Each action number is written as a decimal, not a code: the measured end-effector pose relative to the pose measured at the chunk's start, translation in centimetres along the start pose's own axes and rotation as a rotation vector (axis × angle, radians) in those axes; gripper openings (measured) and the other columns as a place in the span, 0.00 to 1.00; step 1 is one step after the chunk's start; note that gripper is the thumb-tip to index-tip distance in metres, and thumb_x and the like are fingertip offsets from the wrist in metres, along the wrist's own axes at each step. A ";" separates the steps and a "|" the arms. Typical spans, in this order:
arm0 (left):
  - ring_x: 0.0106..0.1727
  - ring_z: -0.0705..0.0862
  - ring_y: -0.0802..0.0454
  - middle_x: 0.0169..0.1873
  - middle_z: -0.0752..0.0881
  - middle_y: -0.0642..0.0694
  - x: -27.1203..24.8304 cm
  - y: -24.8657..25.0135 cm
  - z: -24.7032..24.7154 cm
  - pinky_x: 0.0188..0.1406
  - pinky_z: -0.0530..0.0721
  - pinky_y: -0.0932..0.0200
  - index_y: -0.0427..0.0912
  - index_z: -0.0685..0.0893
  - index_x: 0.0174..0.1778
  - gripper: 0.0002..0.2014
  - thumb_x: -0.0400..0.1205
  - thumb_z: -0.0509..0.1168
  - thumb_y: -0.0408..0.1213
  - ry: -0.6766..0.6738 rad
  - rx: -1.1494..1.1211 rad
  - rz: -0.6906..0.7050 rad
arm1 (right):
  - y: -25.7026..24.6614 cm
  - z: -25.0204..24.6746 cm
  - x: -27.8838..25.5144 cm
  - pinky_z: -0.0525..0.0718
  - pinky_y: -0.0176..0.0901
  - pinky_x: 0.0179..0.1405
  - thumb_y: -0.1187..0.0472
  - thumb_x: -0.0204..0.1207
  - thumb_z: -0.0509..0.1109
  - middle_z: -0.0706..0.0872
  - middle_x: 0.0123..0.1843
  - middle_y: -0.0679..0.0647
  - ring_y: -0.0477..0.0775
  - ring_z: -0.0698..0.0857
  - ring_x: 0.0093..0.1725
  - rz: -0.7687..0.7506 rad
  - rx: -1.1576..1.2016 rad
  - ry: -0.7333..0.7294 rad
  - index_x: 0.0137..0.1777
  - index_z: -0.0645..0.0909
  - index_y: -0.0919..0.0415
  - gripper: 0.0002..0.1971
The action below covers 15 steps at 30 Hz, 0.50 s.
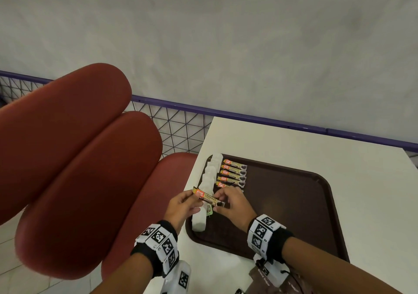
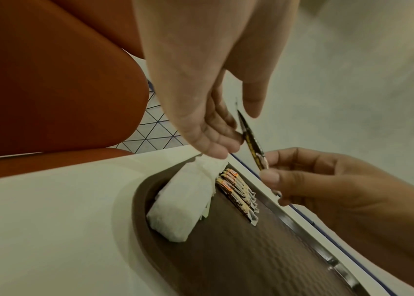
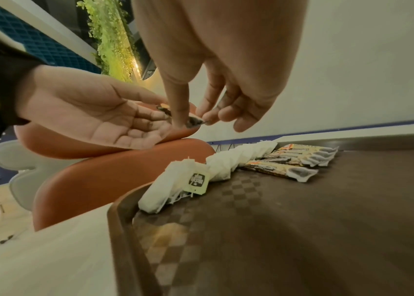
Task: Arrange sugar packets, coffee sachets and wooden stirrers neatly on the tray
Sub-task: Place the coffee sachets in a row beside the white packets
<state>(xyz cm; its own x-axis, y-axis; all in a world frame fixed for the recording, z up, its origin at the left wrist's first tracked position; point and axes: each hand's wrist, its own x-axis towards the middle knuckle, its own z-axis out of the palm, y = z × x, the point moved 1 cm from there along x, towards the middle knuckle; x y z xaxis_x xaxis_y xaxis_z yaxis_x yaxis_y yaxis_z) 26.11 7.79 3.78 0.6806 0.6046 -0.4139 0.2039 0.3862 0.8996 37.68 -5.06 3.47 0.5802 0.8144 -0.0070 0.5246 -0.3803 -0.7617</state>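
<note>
While our left hand (image 1: 181,207) and right hand (image 1: 233,204) pinch opposite ends of one coffee sachet (image 1: 208,198), we hold it above the tray's (image 1: 294,203) near-left corner. Five sachets (image 1: 233,174) lie in a column far-left on it, beside white packets (image 1: 209,180).

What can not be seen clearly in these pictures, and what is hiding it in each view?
- Head view: the nearest sachets in the coffee sachet row lie under the right hand.
- Head view: the brown bag is cut off by the bottom edge.
- Left wrist view: the held sachet shows edge-on, print unreadable.
- Right wrist view: fingers cover most of it.
- No stirrers can be made out.
</note>
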 end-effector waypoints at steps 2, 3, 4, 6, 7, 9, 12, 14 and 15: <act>0.35 0.87 0.56 0.38 0.87 0.41 0.2 -0.2 -0.1 0.34 0.86 0.67 0.31 0.82 0.54 0.08 0.81 0.64 0.29 0.005 0.041 0.002 | 0.3 -0.2 -0.1 0.67 0.22 0.44 0.57 0.69 0.76 0.77 0.48 0.42 0.34 0.69 0.47 -0.024 -0.065 0.012 0.54 0.80 0.54 0.14; 0.33 0.87 0.58 0.38 0.87 0.40 0.2 -0.3 -0.2 0.33 0.85 0.68 0.31 0.82 0.53 0.07 0.81 0.64 0.28 0.003 0.056 -0.003 | 0.5 -0.1 -0.2 0.67 0.23 0.45 0.57 0.69 0.76 0.77 0.48 0.42 0.36 0.70 0.47 -0.031 -0.088 0.017 0.54 0.81 0.54 0.14; 0.33 0.87 0.58 0.39 0.86 0.40 0.2 -0.3 -0.2 0.33 0.85 0.68 0.31 0.82 0.53 0.07 0.81 0.64 0.27 0.001 0.066 -0.009 | 0.6 -0.1 -0.2 0.68 0.24 0.47 0.56 0.69 0.76 0.77 0.48 0.42 0.39 0.70 0.48 -0.035 -0.108 0.023 0.53 0.81 0.54 0.13; 0.38 0.86 0.54 0.41 0.86 0.41 0.2 -0.4 -0.1 0.36 0.85 0.65 0.33 0.82 0.56 0.08 0.81 0.64 0.27 0.003 0.068 -0.020 | 0.8 -0.2 -0.2 0.70 0.30 0.52 0.56 0.70 0.75 0.76 0.48 0.41 0.45 0.73 0.53 -0.020 -0.158 0.035 0.53 0.81 0.53 0.13; 0.40 0.85 0.52 0.43 0.86 0.41 0.2 -0.4 -0.2 0.38 0.84 0.63 0.34 0.81 0.57 0.10 0.81 0.64 0.27 0.010 0.062 -0.026 | 1.0 -0.4 -0.1 0.71 0.35 0.55 0.55 0.70 0.75 0.77 0.49 0.42 0.46 0.73 0.54 0.000 -0.187 0.044 0.53 0.81 0.53 0.13; 0.43 0.82 0.50 0.47 0.84 0.39 0.1 -0.3 -0.5 0.42 0.82 0.61 0.35 0.80 0.59 0.11 0.81 0.64 0.27 0.032 0.054 -0.034 | 1.6 -0.8 0.2 0.71 0.39 0.58 0.54 0.71 0.74 0.79 0.52 0.44 0.47 0.73 0.57 0.064 -0.245 0.066 0.55 0.80 0.53 0.13; 0.44 0.81 0.49 0.48 0.83 0.38 0.2 -0.3 -1.4 0.43 0.81 0.61 0.34 0.79 0.60 0.11 0.82 0.63 0.27 0.061 0.078 -0.041 | 2.8 -1.4 0.8 0.70 0.42 0.61 0.53 0.73 0.71 0.80 0.58 0.47 0.50 0.73 0.61 0.154 -0.358 0.063 0.59 0.78 0.51 0.15; 0.46 0.81 0.47 0.49 0.83 0.38 0.3 -0.4 -2.0 0.43 0.81 0.61 0.34 0.80 0.59 0.11 0.82 0.62 0.27 0.077 0.101 -0.040 | 3.5 -1.5 1.2 0.69 0.42 0.62 0.52 0.74 0.70 0.80 0.60 0.46 0.51 0.72 0.62 0.173 -0.454 0.037 0.60 0.77 0.50 0.15; 0.46 0.81 0.47 0.49 0.83 0.38 0.3 -0.4 -2.3 0.43 0.81 0.61 0.34 0.80 0.59 0.10 0.82 0.62 0.26 0.083 0.103 -0.039 | 3.8 -1.5 1.4 0.69 0.42 0.62 0.52 0.75 0.69 0.79 0.61 0.46 0.51 0.72 0.63 0.176 -0.495 0.028 0.61 0.76 0.50 0.15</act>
<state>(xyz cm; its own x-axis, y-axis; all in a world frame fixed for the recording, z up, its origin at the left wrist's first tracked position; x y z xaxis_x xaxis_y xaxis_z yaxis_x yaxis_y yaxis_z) 24.61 9.44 2.93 0.6108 0.6477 -0.4554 0.3035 0.3397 0.8902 41.39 -6.04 1.58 0.6990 0.7102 -0.0843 0.6454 -0.6772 -0.3534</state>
